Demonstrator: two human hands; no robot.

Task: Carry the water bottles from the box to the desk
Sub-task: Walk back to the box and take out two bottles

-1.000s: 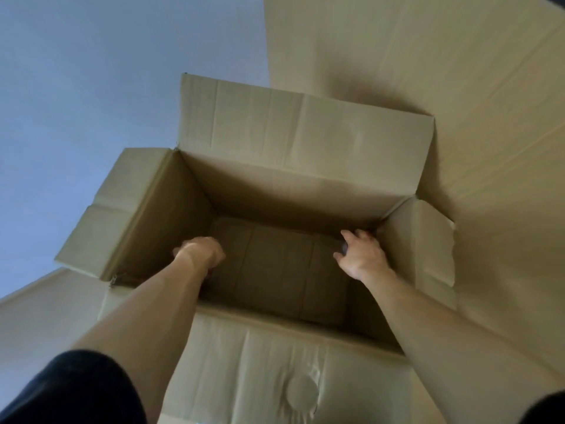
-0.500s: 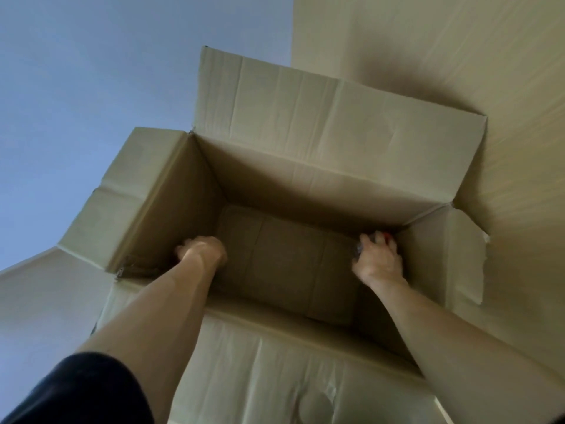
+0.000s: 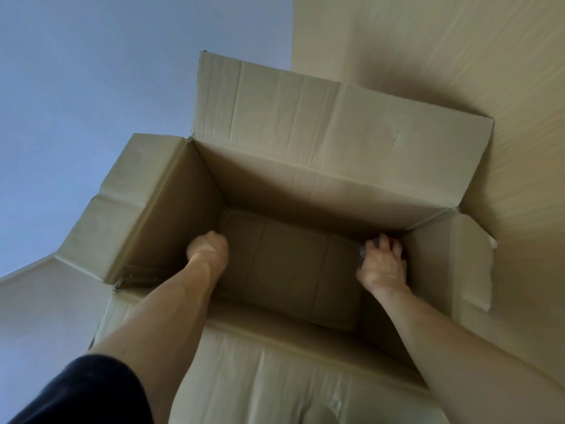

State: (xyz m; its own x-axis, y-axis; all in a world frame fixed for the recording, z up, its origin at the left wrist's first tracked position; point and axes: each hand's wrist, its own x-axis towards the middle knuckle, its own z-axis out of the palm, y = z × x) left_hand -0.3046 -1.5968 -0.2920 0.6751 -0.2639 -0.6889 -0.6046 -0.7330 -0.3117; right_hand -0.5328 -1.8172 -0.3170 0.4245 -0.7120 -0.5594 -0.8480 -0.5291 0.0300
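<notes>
Deep inside an open cardboard box (image 3: 305,166), both hands down near the floor of it. Right hand (image 3: 382,267) curled round a water bottle (image 3: 371,244) in the far right corner, fingers wrapped over the top part. Only slivers of the bottle on show past the knuckles: crinkled clear plastic at the left of the fingers, a spot of red at the fingertips, probably the cap. Left hand (image 3: 209,247) bunched against the left wall, knuckles up; whatever lies under it hidden by the hand itself, so no telling whether anything is held there.

Likely handling: thin clear plastic, so light if empty, noticeably weighty if full; fill level not visible. Walls apt to dent and crackle under a hard squeeze, and smooth enough to slip in a loose one. Best taken round the body just below the shoulder, or at the stiffer neck under the cap, then lifted straight up clear of the tall box walls and the raised flaps. No bench in view.
</notes>
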